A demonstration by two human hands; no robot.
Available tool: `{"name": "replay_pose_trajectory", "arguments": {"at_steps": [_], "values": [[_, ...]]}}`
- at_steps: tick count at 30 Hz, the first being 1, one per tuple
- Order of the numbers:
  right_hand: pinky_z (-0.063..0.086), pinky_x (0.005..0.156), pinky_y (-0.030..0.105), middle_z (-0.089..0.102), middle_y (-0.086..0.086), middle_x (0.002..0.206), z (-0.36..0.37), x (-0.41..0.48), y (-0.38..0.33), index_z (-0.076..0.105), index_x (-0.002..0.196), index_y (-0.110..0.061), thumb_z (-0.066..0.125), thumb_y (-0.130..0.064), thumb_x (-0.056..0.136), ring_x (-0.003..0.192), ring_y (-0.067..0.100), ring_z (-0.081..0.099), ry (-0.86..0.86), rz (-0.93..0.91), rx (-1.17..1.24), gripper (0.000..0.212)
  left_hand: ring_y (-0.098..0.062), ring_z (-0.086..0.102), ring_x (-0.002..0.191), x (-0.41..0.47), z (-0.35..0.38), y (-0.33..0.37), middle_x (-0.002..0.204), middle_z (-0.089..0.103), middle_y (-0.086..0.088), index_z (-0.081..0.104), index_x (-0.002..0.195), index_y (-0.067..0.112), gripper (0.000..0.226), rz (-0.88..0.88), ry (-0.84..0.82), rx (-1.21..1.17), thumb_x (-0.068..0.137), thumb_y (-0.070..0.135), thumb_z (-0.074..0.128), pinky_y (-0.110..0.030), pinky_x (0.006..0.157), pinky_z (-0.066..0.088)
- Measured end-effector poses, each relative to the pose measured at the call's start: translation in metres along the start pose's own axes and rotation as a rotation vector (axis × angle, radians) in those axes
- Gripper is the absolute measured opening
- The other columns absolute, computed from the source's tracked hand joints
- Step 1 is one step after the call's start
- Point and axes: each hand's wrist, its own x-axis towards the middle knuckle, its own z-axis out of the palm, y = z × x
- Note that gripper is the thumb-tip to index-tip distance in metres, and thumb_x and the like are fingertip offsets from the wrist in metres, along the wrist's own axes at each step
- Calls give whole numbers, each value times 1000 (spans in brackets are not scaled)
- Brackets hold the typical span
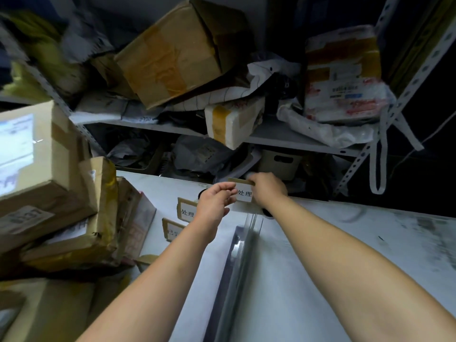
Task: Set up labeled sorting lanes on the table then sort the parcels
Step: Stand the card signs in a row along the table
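Table with labels, parcels, divider

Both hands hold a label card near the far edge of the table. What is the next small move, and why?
Probably set the label card down flat at the far end of the clear divider and release it. The left hand and right hand both pinch its edges, two other cards already lie on the table to its left, and parcels sit stacked beside them.
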Motion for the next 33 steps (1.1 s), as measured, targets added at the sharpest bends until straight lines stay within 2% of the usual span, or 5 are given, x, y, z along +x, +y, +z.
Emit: {"name": "replay_pose_trajectory", "arguments": {"at_steps": [6, 16, 20, 25, 33], "values": [[48, 70, 32, 67, 3, 99, 19, 26, -59, 72, 102, -31, 50, -11, 99, 102, 30, 65, -79, -49, -89, 30, -11, 64, 79, 19, -44, 5, 100, 72, -2, 69, 100, 18, 28, 9, 110, -55, 98, 3, 45, -23, 63, 44], [56, 67, 32, 73, -1, 97, 73, 54, -100, 71, 101, -29, 57, -12, 96, 88, 23, 69, -97, -56, -166, 22, -7, 62, 71, 33, -94, -10, 83, 71, 5, 68, 95, 19, 32, 60, 308, -188, 97, -2, 44, -23, 62, 46], [62, 74, 38, 72, -3, 99, 73, 51, -98, 65, 104, -32, 64, -18, 95, 90, 21, 69, -90, -38, -151, 16, -13, 64, 80, 33, -105, -15, 85, 71, 5, 69, 95, 23, 31, 29, 313, -164, 98, 3, 45, -28, 69, 48], [61, 79, 40, 70, 0, 115, 55, 35, -101, 58, 125, -29, 72, -23, 92, 103, 24, 68, -60, -71, -191, 36, -11, 63, 79, 22, -102, -11, 91, 72, 1, 69, 96, 22, 31, 7, 271, -140, 97, 3, 44, -23, 64, 46], [57, 85, 39, 65, 0, 126, 58, -2, -121, 63, 127, -26, 65, -36, 96, 109, 24, 64, -39, -166, -150, 33, -10, 61, 75, 2, -101, -14, 93, 70, -1, 67, 97, 19, 31, 10, 242, -128, 97, 0, 43, -21, 61, 45]]}}
